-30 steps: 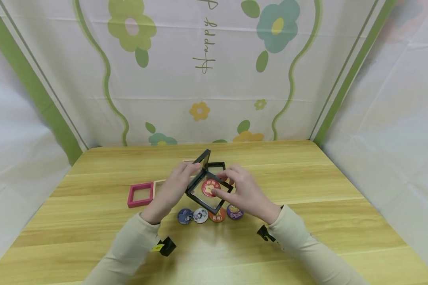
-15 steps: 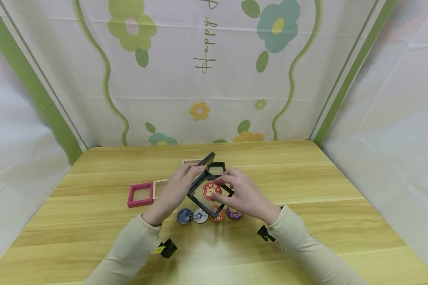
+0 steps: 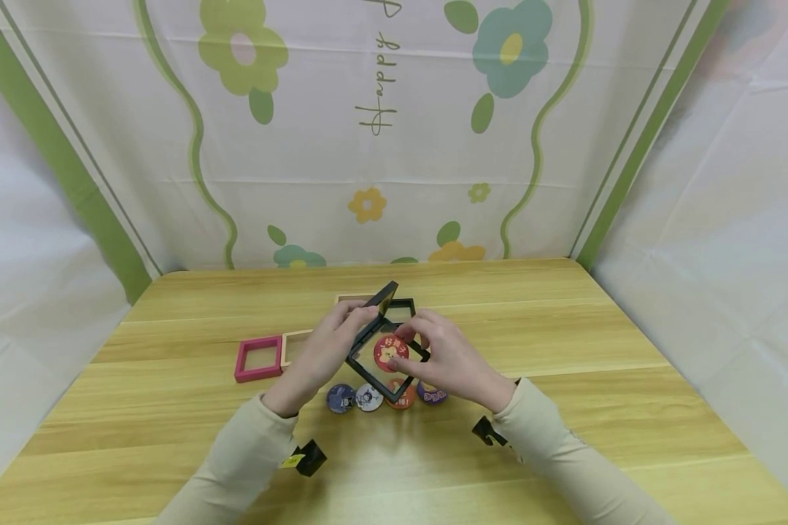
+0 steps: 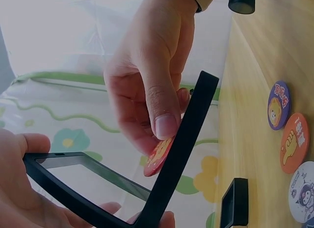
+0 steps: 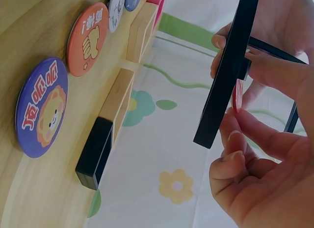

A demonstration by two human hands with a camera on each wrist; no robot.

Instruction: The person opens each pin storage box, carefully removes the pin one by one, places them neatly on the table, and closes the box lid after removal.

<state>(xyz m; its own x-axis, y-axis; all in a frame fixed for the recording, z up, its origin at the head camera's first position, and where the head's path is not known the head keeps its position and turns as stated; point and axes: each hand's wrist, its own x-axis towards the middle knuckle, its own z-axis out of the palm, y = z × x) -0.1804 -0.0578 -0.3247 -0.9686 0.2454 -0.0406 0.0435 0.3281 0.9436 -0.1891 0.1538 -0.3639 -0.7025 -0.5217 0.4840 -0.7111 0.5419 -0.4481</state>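
My left hand [image 3: 322,350] holds a hinged black display frame [image 3: 371,379], spread apart like a book above the table, with clear film in its panels. Between thumb and fingers of my right hand [image 3: 456,361] is a round red badge [image 3: 387,351] with a pale star-shaped character. In the left wrist view the badge [image 4: 158,158] lies against the inner side of one frame half [image 4: 184,142]. From the right wrist view the badge [image 5: 237,96] shows edge-on, close to the film. Contact with the film cannot be told for sure.
Several badges lie in a row nearer me: dark blue [image 3: 340,399], white [image 3: 369,398], orange [image 3: 403,399] and purple [image 3: 431,394]. A pink frame [image 3: 257,375] and a beige frame [image 3: 284,351] stand left. Behind the hands are a black frame [image 3: 412,310] and another beige one [image 3: 351,297].
The black frame has shifted slightly right and its raised half has tilted a little. The red badge moved slightly with the right hand. Over the last half second almost nothing moves.
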